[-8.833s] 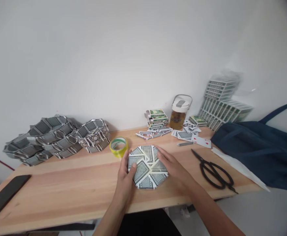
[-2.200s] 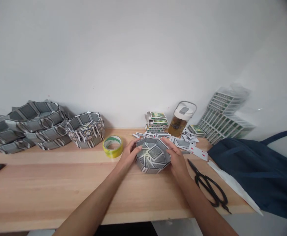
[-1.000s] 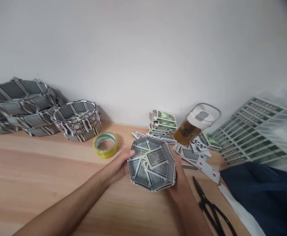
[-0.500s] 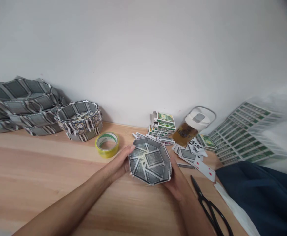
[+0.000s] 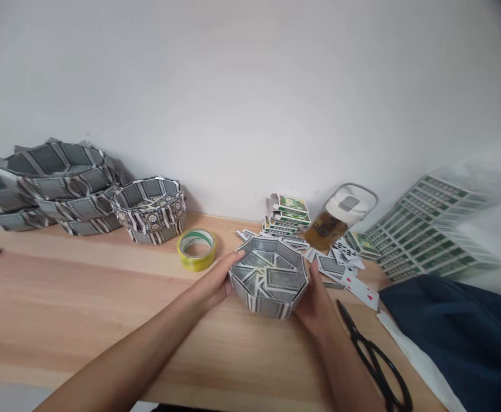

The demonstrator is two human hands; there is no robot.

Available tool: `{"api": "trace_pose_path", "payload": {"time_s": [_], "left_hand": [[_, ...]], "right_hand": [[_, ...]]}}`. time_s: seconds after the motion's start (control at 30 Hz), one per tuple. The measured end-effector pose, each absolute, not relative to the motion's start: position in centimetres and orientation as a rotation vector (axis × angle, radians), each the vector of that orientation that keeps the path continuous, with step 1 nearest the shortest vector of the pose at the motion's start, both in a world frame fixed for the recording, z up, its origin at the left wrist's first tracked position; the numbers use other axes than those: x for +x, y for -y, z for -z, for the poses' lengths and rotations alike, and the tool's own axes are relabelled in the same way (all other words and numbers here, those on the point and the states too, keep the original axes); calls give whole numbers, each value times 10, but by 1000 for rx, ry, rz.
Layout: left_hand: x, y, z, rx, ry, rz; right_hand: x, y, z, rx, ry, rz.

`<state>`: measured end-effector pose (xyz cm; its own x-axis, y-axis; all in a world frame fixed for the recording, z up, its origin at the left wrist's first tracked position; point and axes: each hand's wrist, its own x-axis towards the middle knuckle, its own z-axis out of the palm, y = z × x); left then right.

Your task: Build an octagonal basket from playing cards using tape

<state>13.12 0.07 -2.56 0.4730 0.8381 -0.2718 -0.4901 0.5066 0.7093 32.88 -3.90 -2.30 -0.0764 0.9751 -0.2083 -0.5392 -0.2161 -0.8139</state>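
Observation:
Between my two hands is an octagonal bowl made of grey-backed playing cards (image 5: 271, 286), its open top tilted toward me. My left hand (image 5: 220, 281) grips its left side, the thumb over the rim. On the opposite side my right hand (image 5: 315, 306) holds the wall with the thumb up near the rim; its other fingers are hidden behind and below the bowl. Loose playing cards (image 5: 359, 289) lie just right of the bowl, and more are partly covered behind it. Black scissors (image 5: 373, 355) rest beside my right forearm.
A roll of yellow tape (image 5: 196, 250) sits left of the bowl. Farther left stand a small card basket (image 5: 151, 209) and stacked larger ones (image 5: 65, 186). Card boxes (image 5: 287, 214) and a lidded drink jug (image 5: 331, 217) are along the wall. Dark blue cloth (image 5: 452, 337) covers the right edge.
The bowl has tipped so that more of its front outer wall shows. Both hands still hold it. The whole view has shifted slightly, with the table items appearing farther right.

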Motion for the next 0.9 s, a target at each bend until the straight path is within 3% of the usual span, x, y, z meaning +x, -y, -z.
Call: {"api": "trace_pose_path", "payload": {"time_s": [0.37,0.7,0.9], "left_hand": [[124,-6,24,421,-626,-695],[125,-8,24,422,-725,-768],[134,-4,27,641,-642,-1023]], "right_hand": [[329,34,36,-879,734,-1593],[326,35,30,-894,762,-1530],[322,36,31,-880,730,-1391]]}}
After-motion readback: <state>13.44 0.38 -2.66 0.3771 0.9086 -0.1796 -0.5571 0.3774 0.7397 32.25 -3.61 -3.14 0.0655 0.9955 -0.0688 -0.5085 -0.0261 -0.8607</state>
